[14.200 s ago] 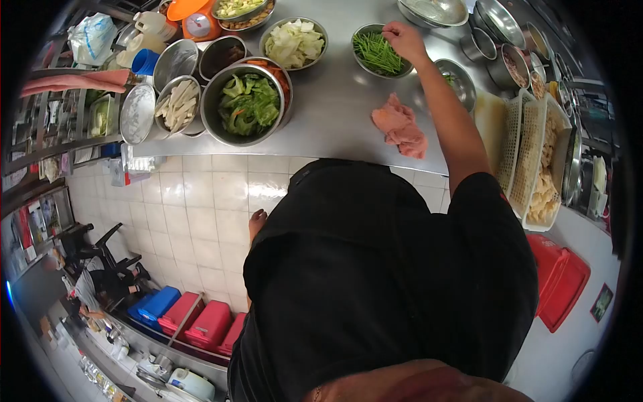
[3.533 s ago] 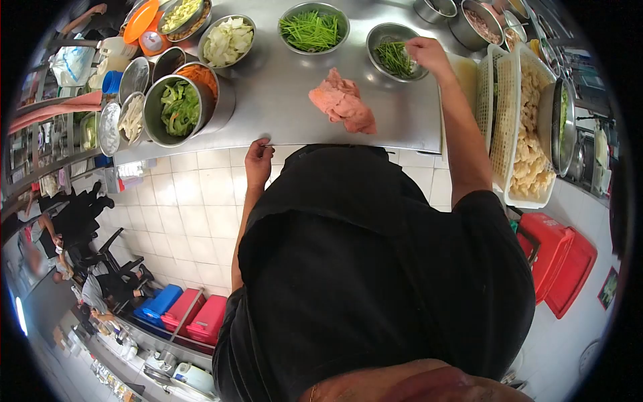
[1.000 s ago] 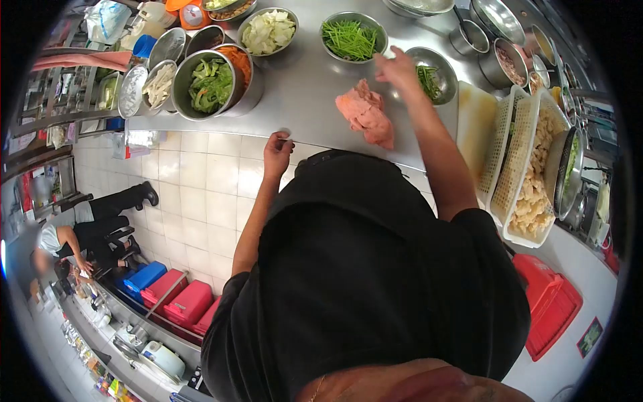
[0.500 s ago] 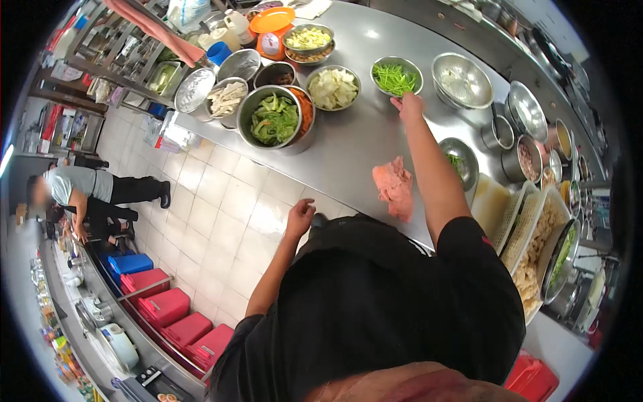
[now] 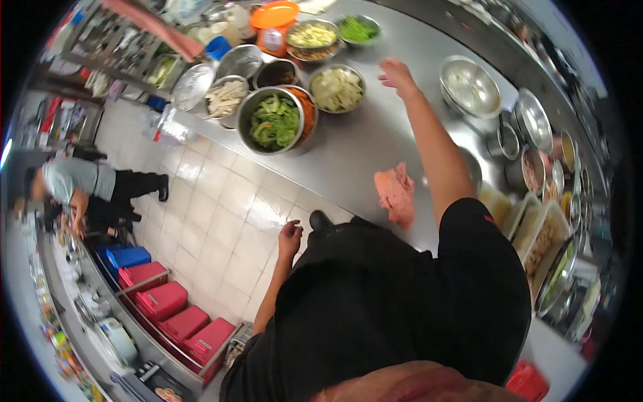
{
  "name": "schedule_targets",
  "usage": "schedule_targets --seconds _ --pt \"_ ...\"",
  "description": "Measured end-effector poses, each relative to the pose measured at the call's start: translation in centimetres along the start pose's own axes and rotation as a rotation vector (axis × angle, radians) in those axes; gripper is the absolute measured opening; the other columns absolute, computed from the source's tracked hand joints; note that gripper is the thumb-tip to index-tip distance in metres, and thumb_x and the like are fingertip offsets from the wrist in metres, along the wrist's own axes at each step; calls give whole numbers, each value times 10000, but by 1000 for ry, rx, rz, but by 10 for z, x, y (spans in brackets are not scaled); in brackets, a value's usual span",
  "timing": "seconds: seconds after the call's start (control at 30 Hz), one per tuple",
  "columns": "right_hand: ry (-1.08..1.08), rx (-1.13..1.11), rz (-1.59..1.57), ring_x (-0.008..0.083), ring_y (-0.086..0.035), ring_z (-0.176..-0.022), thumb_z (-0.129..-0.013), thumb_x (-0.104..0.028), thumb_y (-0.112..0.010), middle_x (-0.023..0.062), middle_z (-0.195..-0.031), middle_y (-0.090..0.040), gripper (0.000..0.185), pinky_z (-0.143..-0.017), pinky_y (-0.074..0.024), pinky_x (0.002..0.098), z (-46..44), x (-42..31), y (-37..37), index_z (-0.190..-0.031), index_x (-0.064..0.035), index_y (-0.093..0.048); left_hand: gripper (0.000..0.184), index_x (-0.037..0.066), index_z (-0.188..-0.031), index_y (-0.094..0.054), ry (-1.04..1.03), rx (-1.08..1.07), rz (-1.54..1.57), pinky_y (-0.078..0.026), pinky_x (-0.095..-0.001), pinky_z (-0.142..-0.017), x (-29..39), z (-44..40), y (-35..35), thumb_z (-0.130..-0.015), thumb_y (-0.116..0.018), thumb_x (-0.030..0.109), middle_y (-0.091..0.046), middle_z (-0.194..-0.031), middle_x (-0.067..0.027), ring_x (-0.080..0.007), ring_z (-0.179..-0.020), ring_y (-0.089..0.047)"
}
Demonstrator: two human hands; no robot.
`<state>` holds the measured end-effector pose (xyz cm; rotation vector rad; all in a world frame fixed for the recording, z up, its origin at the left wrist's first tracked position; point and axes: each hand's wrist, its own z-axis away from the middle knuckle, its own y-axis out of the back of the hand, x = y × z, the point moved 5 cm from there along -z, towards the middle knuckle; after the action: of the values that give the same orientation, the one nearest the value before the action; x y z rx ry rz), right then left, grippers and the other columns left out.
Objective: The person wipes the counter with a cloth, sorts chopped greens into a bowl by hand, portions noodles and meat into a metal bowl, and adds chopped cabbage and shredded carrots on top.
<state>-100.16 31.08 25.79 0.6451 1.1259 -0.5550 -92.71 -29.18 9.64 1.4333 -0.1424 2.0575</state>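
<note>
Currently, the steel bowl of cut greens [image 5: 360,43] sits upright on the far part of the surface [image 5: 335,144], just beside the stacked bowls of pale chopped vegetables [image 5: 312,45]. From your right hand [image 5: 398,74], it lies farther from your body and to the left, beyond the fingertips and not in contact. Its rim is round, so it presents no long axis; the lie of the individual stalks cannot be told. Your right grip is empty as far as visible, fingers loosely apart and directed leftward. The bowl of pale leaf pieces [image 5: 340,110] lies left of this hand and slightly nearer your body. Your right hand is the nearer of the two. Your left hand [image 5: 290,238] hangs beside your body, off the surface edge, fingers bent; whether they are together cannot be told. The pink cloth [image 5: 396,194] lies crumpled near your body, left of the right forearm.
</note>
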Motion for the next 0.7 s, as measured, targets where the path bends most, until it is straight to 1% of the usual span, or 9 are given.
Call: schedule_targets --seconds 0.07,0.1,0.13,0.23,0.33,0.4,0.53,0.63,0.7 --pt "72 5 -183 166 -651 -783 -901 -241 -612 71 -990 -632 391 -651 -524 274 79 13 0 -1221 -23 -556 241 14 -1103 -630 31 -40 25 -465 -256 -619 12 -7 -5 -871 -595 65 -634 -770 -48 -108 -681 -570" --pt "143 8 -250 132 -596 -677 -881 -162 -612 47 -855 -631 337 -598 -494 283 112 37 1 -1189 -26 -590 243 13 -1109 -625 49 -69 25 -461 -250 -619 20 -9 -9 -874 -591 65 -636 -793 -45 -105 -693 -567" --pt "198 72 -128 118 -580 -660 -886 -146 -603 26 -819 -633 258 -592 -481 287 144 67 2 -1102 -6 -620 249 23 -1124 -622 76 -109 4 -459 -246 -618 22 -14 -11 -883 -581 72 -642 -821 -41 -102 -712 -570" --pt "128 17 -125 117 -571 -643 -881 -134 -596 25 -772 -627 156 -601 -479 292 268 118 3 -967 -8 -626 249 18 -1131 -621 37 -188 -68 -480 -256 -624 68 -22 -26 -898 -582 95 -652 -843 -55 -119 -713 -590" --pt "74 163 -155 113 -576 -668 -886 -111 -589 44 -747 -611 98 -621 -486 292 359 112 36 -910 -20 -617 245 5 -1122 -619 -38 -306 -139 -498 -263 -663 101 -43 -46 -898 -589 98 -658 -857 -69 -132 -751 -611" --pt "91 448 84 114 -577 -675 -896 -96 -590 54 -761 -602 79 -614 -486 277 384 144 75 -876 -23 -613 237 -12 -1111 -619 -148 -388 -231 -506 -264 -697 129 -57 -67 -899 -595 92 -659 -890 -74 -135 -788 -619" --pt "-43 809 -330 126 -580 -672 -891 -123 -617 64 -840 -603 200 -600 -489 263 406 191 153 -1030 4 -550 218 -23 -1089 -622 -293 -550 -166 -496 -248 -704 178 -66 -128 -909 -602 99 -654 -906 -55 -109 -780 -600" --pt "-112 969 -353 152 -608 -697 -889 -109 -607 77 -841 -598 250 -606 -529 282 392 174 175 -1059 40 -501 209 -18 -1088 -616 -304 -633 -140 -494 -252 -696 200 -59 -183 -934 -586 120 -657 -892 -50 -116 -766 -600" --pt "-164 852 -548 172 -625 -705 -883 -94 -604 92 -848 -600 225 -597 -557 294 359 202 183 -1023 52 -506 199 -16 -1079 -619 -301 -692 -139 -491 -250 -701 219 -47 -218 -937 -582 118 -659 -894 -51 -112 -772 -598"
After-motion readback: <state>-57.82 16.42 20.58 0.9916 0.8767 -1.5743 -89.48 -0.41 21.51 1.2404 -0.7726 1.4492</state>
